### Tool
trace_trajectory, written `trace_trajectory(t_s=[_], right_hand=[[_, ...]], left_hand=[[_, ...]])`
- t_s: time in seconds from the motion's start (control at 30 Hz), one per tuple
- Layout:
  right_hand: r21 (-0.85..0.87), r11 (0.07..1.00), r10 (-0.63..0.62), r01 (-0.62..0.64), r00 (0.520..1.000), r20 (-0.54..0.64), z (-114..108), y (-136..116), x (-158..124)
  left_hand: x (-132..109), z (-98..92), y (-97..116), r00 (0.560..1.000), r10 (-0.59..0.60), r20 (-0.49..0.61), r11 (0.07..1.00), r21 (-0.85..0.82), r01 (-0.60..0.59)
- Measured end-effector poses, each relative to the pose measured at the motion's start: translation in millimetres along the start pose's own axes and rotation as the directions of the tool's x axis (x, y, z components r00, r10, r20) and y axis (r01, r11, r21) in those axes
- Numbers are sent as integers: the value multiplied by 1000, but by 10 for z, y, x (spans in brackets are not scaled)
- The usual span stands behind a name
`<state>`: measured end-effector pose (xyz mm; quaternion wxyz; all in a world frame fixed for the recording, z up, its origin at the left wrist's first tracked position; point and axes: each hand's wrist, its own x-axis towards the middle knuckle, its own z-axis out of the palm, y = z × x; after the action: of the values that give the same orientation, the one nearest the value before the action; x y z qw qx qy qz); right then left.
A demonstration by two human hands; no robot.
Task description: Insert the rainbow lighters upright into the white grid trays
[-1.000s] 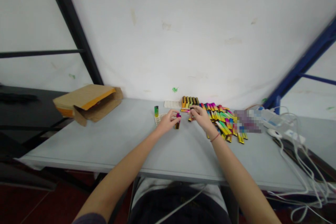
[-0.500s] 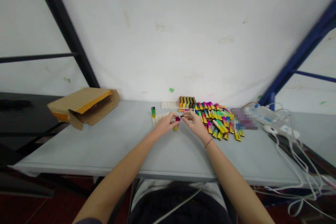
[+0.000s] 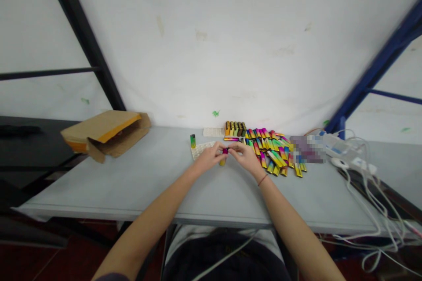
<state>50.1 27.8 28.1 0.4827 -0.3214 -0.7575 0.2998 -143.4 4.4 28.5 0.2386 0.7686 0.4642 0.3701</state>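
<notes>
Both my hands meet at the middle of the grey table (image 3: 132,184), pinching one small lighter (image 3: 224,156) with a pink top and yellow base, held upright. My left hand (image 3: 208,159) grips it from the left, my right hand (image 3: 243,156) from the right, fingers closed on its top. Just right of my right hand lies a pile of several rainbow-coloured lighters (image 3: 275,151). A row of upright lighters (image 3: 234,128) stands at the wall. A single green-yellow lighter (image 3: 193,141) stands left of my hands, next to a white sheet (image 3: 201,148).
An open brown cardboard box (image 3: 105,134) lies at the table's back left. White cables, a power strip and a mouse (image 3: 352,158) crowd the right side. A white wall backs the table; a black frame stands left, a blue one right.
My right hand came left from the pile to meet my left hand on the pink-topped lighter. The view shifted slightly.
</notes>
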Motion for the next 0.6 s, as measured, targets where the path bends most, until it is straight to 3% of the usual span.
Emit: trace_trajectory(t_s=[0.4, 0.6], right_hand=[[-61, 994, -84, 86, 996, 39, -64, -137, 2], [-198, 957, -196, 210, 977, 89, -119, -191, 16]], left_hand=[[-3, 24, -26, 1000, 4, 3, 997, -73, -4], [-6, 18, -34, 1000, 13, 20, 996, -92, -11]])
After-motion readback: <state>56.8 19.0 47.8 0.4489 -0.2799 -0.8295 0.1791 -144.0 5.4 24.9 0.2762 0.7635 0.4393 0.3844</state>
